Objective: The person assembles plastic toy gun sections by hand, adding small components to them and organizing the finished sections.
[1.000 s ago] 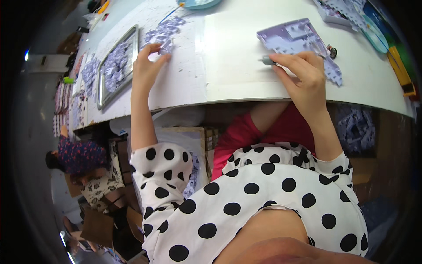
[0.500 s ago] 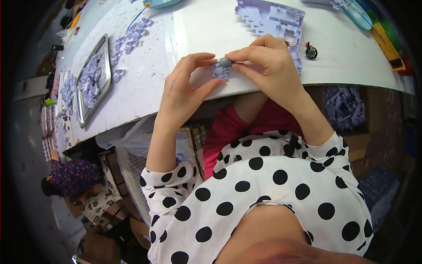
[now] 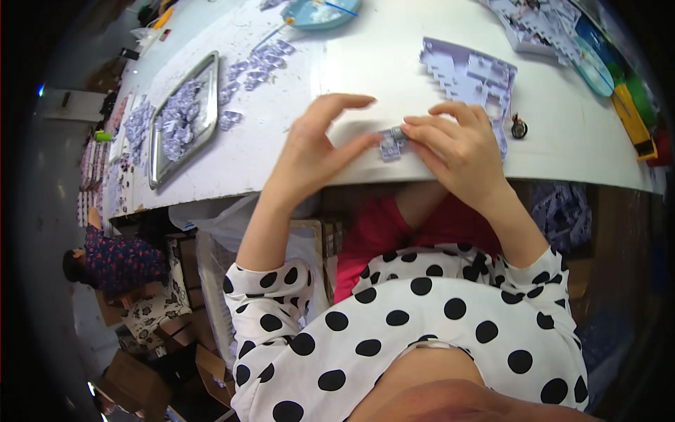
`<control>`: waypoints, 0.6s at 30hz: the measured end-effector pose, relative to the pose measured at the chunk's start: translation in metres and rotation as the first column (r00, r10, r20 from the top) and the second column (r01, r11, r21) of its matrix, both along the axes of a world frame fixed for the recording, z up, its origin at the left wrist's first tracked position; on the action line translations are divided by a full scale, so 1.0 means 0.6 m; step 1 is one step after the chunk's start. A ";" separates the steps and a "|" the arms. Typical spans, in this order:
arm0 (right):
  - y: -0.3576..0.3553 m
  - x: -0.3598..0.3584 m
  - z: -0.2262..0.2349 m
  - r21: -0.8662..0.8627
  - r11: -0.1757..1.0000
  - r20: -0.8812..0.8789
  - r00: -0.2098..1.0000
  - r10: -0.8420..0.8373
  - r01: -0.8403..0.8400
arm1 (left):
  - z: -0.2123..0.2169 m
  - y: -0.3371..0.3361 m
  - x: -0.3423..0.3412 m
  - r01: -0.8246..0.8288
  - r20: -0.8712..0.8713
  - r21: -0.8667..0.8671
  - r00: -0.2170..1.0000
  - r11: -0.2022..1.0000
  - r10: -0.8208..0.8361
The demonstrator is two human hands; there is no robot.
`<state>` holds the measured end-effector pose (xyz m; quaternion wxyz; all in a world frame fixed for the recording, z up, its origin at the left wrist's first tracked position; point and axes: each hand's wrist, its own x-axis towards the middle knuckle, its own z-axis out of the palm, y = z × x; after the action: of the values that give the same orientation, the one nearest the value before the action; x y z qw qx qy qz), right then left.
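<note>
Near the table's front edge lies a small lilac plastic piece (image 3: 390, 149) with a square lower part. A small grey cylindrical part (image 3: 396, 133) sits at its upper edge, pinched between the thumb and fingertips of my right hand (image 3: 460, 151). My left hand (image 3: 313, 144) is on the other side, thumb tip beside the lilac piece and index finger lifted well away from the thumb. Whether that thumb touches the piece is hard to tell. Just beyond my right hand rests a large lilac plastic housing (image 3: 464, 74), partly hidden by the fingers.
A small round black speaker (image 3: 519, 127) lies right of the housing. At left are a metal tray (image 3: 214, 88) of lilac pieces and a loose row (image 3: 264, 67). Blue dishes (image 3: 323, 15), a yellow box (image 3: 631, 123) and more housings (image 3: 534, 32) stand farther back. A co-worker (image 3: 123, 257) sits lower left.
The view has shifted, so the table appears lower and farther right. My left index finger has lifted away from the piece. The grey part now lies lower against the lilac piece.
</note>
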<state>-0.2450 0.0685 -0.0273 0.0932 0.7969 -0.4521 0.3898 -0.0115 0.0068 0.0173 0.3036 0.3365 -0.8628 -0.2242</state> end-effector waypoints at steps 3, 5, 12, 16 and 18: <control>0.002 0.007 0.008 0.047 0.999 -0.004 1.000 0.012 -0.012 | 0.003 -0.117 0.055 -0.179 -0.119 0.003 0.977 0.984 0.178; 0.006 0.006 0.015 0.031 1.000 -0.010 1.000 -0.002 0.002 | 0.023 -0.204 0.075 -0.347 -0.222 0.090 0.907 0.934 0.358; 0.010 0.020 0.001 -0.010 1.000 -0.046 0.999 -0.017 0.017 | 0.008 -0.475 0.157 -0.596 0.076 -0.184 0.784 0.782 0.616; 0.022 0.023 0.004 -0.004 1.000 -0.072 0.997 -0.031 0.031 | -0.028 -0.580 0.142 -0.529 0.277 -0.350 0.730 0.773 0.624; 0.021 0.023 0.005 -0.005 0.999 -0.080 0.996 -0.035 0.035 | -0.043 -0.619 0.149 -0.510 0.357 -0.318 0.716 0.799 0.599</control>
<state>-0.2315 0.0810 -0.0244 0.1196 0.8037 -0.4611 0.3565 0.0779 -0.3645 -0.0086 0.1852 0.5904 -0.7842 0.0460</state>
